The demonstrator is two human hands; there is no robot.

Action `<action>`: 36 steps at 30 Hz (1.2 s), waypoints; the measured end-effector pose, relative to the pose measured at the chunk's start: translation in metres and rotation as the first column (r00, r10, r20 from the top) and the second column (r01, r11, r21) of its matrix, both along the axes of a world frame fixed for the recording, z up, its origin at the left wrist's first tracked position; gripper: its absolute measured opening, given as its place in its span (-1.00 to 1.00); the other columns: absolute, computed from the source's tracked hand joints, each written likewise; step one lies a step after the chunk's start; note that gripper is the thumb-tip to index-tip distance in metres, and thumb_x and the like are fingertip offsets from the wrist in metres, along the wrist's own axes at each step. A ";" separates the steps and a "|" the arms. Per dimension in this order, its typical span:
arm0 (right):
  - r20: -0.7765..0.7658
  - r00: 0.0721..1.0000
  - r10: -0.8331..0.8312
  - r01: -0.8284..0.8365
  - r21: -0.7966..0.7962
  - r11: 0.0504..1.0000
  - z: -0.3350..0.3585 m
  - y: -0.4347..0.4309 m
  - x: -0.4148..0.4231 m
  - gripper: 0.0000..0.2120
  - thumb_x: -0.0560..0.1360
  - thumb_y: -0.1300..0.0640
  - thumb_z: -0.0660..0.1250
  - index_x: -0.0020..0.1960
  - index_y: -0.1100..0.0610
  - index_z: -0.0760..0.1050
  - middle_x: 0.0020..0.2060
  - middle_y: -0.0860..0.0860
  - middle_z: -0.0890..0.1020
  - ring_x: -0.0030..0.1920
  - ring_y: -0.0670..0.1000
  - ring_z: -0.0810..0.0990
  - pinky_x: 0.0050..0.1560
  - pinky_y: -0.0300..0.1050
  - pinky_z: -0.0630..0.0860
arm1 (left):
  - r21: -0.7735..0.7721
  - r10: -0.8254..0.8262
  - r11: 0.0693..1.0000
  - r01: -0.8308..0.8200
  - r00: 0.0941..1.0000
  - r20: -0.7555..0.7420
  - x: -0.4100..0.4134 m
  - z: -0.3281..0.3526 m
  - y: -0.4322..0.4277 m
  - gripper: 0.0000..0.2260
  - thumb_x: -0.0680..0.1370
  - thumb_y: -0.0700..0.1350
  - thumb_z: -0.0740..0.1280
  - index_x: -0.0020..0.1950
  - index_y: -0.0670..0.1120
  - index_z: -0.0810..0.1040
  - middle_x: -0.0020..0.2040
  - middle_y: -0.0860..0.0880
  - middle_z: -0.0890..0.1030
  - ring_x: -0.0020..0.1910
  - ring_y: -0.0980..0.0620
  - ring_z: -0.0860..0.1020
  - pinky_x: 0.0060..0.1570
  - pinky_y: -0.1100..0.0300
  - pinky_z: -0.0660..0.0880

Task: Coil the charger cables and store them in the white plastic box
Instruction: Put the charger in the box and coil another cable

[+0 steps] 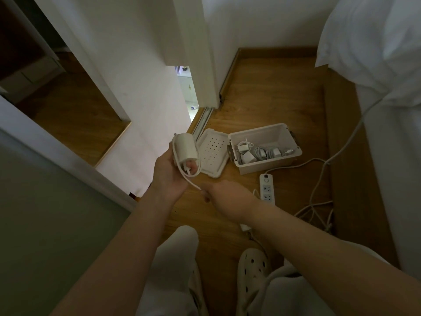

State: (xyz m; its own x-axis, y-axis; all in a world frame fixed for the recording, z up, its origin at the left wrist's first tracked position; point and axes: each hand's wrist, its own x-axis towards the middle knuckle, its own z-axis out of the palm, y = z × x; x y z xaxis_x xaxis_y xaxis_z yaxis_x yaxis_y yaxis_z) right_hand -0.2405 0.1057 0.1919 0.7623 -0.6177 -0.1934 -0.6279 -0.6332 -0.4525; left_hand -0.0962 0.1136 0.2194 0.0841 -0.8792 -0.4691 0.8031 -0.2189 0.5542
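My left hand [169, 173] holds a white charger brick [185, 148] upright, with its white cable [190, 176] looped around the brick and fingers. The cable's loose end runs down to my right hand [224, 198], whose fingers pinch it just below the left hand. The white plastic box [268, 161] stands open on the wooden floor to the right, its perforated lid [213, 153] lying flat beside it. Several coiled chargers and cables [257, 151] lie inside the box.
A white power strip [267, 189] lies on the floor below the box, with loose white cords [316, 201] trailing right toward the bed [391, 144]. A sliding door track and white walls stand behind. My knees and a white clog [252, 265] are at the bottom.
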 end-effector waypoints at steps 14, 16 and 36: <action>-0.003 0.966 -0.259 0.252 -0.216 0.943 0.009 -0.052 -0.040 -0.76 0.61 0.01 0.13 0.13 0.15 0.43 0.05 0.05 0.52 0.08 0.04 0.51 -0.04 -0.12 0.40 | 0.209 -0.492 0.850 0.484 0.586 0.644 -0.002 0.002 0.002 -0.56 0.50 0.16 0.22 0.22 -0.13 0.49 -0.34 -0.04 0.50 -0.58 0.14 0.29 -0.65 0.38 0.12; 0.009 0.963 -0.269 0.265 -0.216 0.940 0.011 -0.054 -0.040 -0.76 0.61 0.02 0.14 0.14 0.15 0.43 0.06 0.06 0.51 0.10 0.04 0.50 0.00 -0.11 0.41 | 0.291 -0.470 0.858 0.423 0.419 0.777 -0.007 0.004 0.003 -0.63 0.55 0.14 0.22 0.15 -0.11 0.52 -0.29 -0.04 0.52 -0.49 0.13 0.45 -0.59 0.38 0.30; 0.258 0.793 -0.552 0.602 -0.194 0.774 0.026 -0.052 -0.034 -0.67 0.62 -0.03 0.09 0.00 0.17 0.52 -0.24 0.04 0.60 -0.26 0.02 0.56 -0.29 -0.11 0.40 | 0.030 -0.062 0.950 0.311 0.094 0.994 -0.001 -0.024 0.003 -0.98 0.59 0.01 0.20 0.01 0.11 0.40 -0.02 0.14 0.47 -0.04 0.14 0.52 -0.22 0.33 0.45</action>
